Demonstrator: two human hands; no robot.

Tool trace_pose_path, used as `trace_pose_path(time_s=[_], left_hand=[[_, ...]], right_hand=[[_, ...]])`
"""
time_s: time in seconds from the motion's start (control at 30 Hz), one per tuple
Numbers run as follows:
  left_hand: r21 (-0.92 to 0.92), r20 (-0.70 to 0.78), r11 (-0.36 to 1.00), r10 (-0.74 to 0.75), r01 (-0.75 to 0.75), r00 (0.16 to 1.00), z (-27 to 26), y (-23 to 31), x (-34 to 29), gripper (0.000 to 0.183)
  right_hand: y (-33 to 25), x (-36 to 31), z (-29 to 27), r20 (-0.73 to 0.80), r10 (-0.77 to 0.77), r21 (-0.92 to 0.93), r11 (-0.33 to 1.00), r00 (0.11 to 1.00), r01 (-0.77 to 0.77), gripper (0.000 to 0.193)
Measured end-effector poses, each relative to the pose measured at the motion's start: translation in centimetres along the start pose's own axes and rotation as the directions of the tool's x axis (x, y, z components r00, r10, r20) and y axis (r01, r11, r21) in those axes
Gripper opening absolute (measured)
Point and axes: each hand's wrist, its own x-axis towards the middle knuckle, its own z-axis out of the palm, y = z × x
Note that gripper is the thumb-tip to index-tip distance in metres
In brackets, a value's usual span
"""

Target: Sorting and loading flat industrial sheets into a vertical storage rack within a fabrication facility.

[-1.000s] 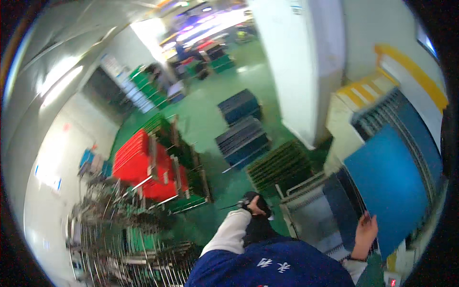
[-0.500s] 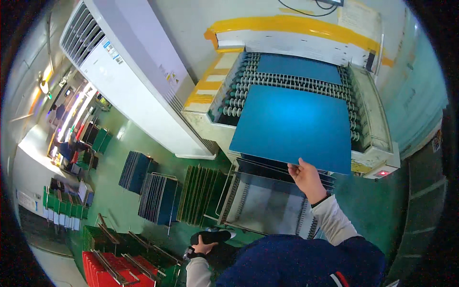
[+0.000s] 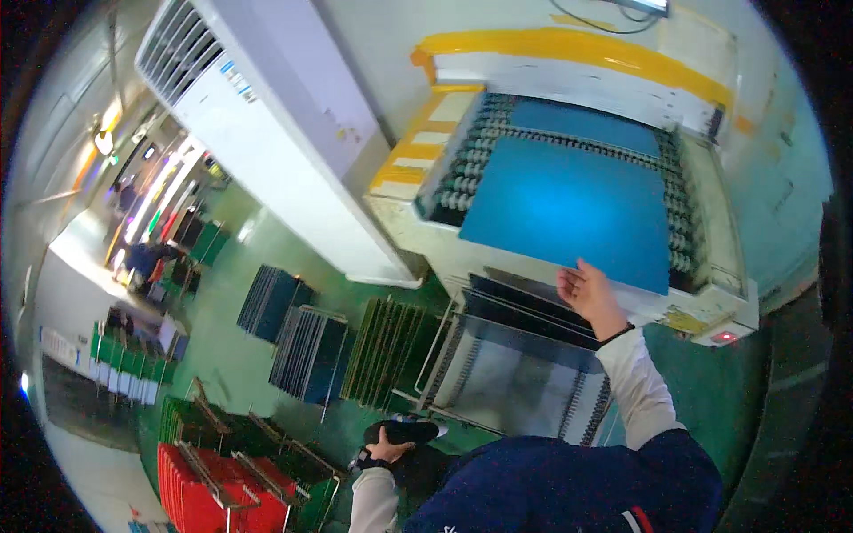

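A large blue flat panel lies on the roller bed of a white and yellow machine. My right hand grips the panel's near edge, the white-sleeved arm reaching up from the lower right. A second blue panel rests farther back on the rollers. My left hand hangs low by my side, just above my black shoe. Its fingers are too small to read.
A rack of upright panels stands in front of the machine. Racks of dark and green panels sit on the green floor to the left, red crates at the lower left. A tall white cabinet unit stands left of the machine.
The view swung from the floor racks to the machine. My right hand has carried the blue panel farther onto the rollers, where it lies flatter. My left hand stays low.
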Motion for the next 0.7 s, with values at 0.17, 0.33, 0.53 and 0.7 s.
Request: trace_pose_path(time_s=[0.17, 0.33, 0.53, 0.7], left_hand=[[-0.124, -0.004, 0.99, 0.075, -0.075, 0.997, -1.7, 1.2, -2.4, 0.127], [-0.292, -0.024, 0.917, 0.279, -0.274, 0.96, 0.6, -1.4, 1.3, 0.128], [-0.37, -0.103, 0.891, 0.244, -0.265, 0.964, 4.6, -4.0, 4.7, 0.136], [-0.359, -0.128, 0.919, 0.125, -0.164, 0.984, 2.3, -0.9, 0.8, 0.127]], right_hand=[[0.0, 1.3, -0.9, 0.026, -0.087, 0.02, 0.996, 0.996, 0.087, 0.034], [0.7, 0.3, -1.3, 0.077, -0.102, -0.154, 0.982, 0.992, 0.113, 0.032], [7.0, -1.0, 0.7, 0.244, -0.031, -0.722, 0.661, 0.969, 0.203, 0.027], [13.0, -1.9, 0.0, 0.528, -0.232, -0.829, 0.069, 0.817, 0.555, 0.033]])
